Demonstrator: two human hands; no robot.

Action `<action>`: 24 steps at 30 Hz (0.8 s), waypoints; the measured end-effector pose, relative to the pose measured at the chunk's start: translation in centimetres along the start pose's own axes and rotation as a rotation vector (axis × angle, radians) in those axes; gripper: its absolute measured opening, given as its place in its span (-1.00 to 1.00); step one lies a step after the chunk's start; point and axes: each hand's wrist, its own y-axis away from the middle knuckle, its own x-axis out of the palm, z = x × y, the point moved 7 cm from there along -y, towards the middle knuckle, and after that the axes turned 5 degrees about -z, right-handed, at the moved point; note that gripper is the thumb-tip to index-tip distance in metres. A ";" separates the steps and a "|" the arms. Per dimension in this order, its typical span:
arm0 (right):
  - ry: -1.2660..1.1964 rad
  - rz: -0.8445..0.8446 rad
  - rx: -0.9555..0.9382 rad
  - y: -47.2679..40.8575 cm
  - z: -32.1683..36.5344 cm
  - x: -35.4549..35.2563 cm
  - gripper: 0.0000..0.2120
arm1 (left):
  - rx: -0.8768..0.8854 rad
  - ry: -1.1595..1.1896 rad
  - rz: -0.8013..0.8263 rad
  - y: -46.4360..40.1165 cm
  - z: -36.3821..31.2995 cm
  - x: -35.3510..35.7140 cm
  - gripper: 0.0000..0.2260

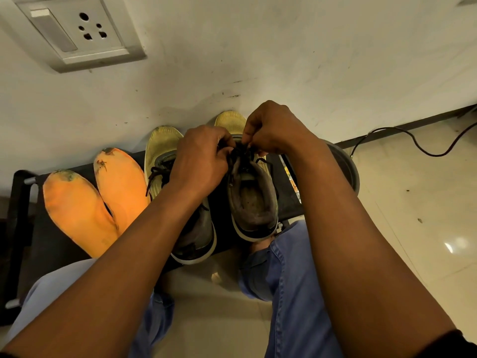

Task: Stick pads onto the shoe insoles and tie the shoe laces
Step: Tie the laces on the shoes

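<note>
At the far left, high on the scuffed white wall (284,47), sits a white plastic switch-and-socket plate (77,32). Below it a low black stand (23,202) runs along the foot of the wall. On its left part lie two orange foam insoles, side by side and touching along their inner edges: the left insole (74,210) nearer, the right insole (121,184) a little farther, both with dark smudges at their far tips. Whether any pad is stuck on them cannot be told.

Just right of the insoles stands the left yellow mesh shoe with grey heel and white sole (165,151), toe toward the wall, its dark lace (154,174) lying loose over the tongue; a forearm crosses its near half. Beside it, close but apart, stands the right matching yellow and grey shoe (253,200), also toe to the wall, its opening facing up.

Over the right shoe's tongue the two hands meet. The left hand (201,161) has its fingers curled in, pinching the black shoelace of the right shoe (238,155). The right hand (273,127), just beyond and touching it, likewise pinches the same lace between curled fingertips.

Blue trouser legs (291,280) show near the camera. Farther right, a grey round bin (348,166) stands behind the right forearm, and a black cable (413,140) curls over the glossy cream floor tiles (413,228).
</note>
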 end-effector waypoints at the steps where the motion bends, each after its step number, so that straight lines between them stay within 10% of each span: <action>1: -0.003 -0.004 0.005 0.0 -0.1 -0.1 -0.85 | 0.011 -0.016 0.002 0.0 -0.1 0.1 -0.94; 24: -0.030 0.009 0.050 0.1 -0.6 0.0 -0.88 | 0.014 0.024 0.030 0.1 0.1 -0.1 -0.89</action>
